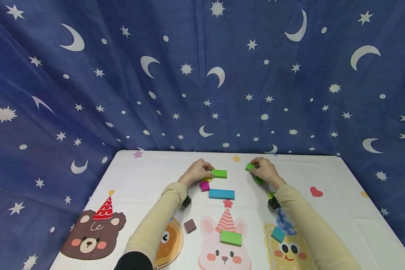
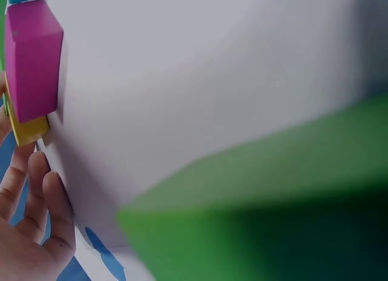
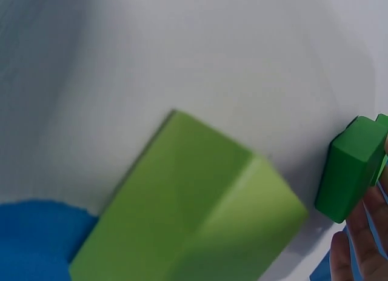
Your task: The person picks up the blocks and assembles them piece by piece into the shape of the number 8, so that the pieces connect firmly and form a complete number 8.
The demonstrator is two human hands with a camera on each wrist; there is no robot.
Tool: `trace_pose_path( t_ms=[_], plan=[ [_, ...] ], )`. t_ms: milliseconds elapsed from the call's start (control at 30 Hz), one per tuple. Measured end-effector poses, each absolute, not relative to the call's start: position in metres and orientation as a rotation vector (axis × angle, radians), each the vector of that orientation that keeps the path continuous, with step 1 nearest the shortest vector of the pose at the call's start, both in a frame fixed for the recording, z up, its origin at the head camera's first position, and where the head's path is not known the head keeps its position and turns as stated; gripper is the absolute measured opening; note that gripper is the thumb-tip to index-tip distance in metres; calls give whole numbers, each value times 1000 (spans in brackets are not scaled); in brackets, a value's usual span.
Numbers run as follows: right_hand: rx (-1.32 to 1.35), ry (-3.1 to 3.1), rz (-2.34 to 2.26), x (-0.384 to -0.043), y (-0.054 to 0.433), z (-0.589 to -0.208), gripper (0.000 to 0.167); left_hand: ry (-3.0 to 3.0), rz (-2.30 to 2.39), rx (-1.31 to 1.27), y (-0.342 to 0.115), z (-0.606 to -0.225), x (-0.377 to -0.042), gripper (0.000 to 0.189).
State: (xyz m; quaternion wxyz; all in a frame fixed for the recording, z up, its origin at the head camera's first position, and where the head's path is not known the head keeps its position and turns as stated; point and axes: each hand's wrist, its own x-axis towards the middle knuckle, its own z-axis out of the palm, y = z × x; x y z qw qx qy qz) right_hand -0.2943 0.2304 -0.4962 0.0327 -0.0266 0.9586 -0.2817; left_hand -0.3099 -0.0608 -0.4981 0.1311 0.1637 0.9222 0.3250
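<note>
My left hand (image 1: 197, 171) pinches the left end of a long light green block (image 1: 219, 173) towards the far side of the table. Just below those fingers are a yellow block (image 1: 206, 179) and a magenta block (image 1: 204, 186); the left wrist view shows the magenta block (image 2: 36, 63) right against the yellow one (image 2: 29, 131). On the right, my right hand (image 1: 264, 170) holds a small green block (image 1: 250, 167) between thumb and fingers. A darker green block (image 1: 258, 180) lies under that hand, and it appears beside the fingers in the right wrist view (image 3: 348, 166).
A blue block (image 1: 221, 194) lies between the arms. Nearer are a brown block (image 1: 190, 226), a light green block (image 1: 231, 238) and a teal block (image 1: 278, 234). Another light green block (image 1: 271, 195) sits by the right wrist. A starry blue curtain (image 1: 202, 93) hangs behind the table (image 1: 324, 172).
</note>
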Motion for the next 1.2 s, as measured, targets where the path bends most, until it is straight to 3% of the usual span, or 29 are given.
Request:
trace_pose_path(
  t_ms=[1200],
  plan=[
    [-217,3043,-718,-285,208,-492,33,2653,958,452,-60,-497,-312,29]
  ],
)
